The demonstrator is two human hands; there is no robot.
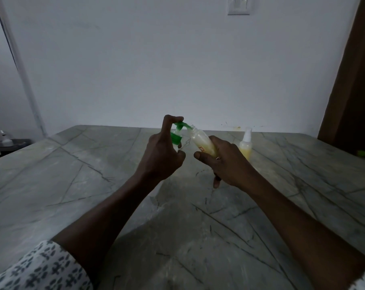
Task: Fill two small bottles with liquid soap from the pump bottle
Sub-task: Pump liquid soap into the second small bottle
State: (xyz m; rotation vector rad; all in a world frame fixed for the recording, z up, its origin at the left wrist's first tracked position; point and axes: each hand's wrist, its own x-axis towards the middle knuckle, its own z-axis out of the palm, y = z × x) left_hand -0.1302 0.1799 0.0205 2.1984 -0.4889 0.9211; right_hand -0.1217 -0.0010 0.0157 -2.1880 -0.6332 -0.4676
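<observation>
My left hand (162, 151) grips the pump bottle (176, 137), whose clear body is mostly hidden behind the fingers; my index finger curls over its green pump head. The green spout points right into the open neck of a small clear bottle (202, 143) holding yellowish soap. My right hand (223, 164) holds that small bottle tilted, neck up and to the left, above the table. A second small bottle (246, 143) with yellow liquid and a white spray top stands upright on the table just right of my right hand.
A grey marble table (93, 185) with dark veins runs to a white wall. A brown door or panel (353, 80) stands at the right. A small green object (361, 153) lies at the far right edge. Dark items (7, 141) sit off the table's left.
</observation>
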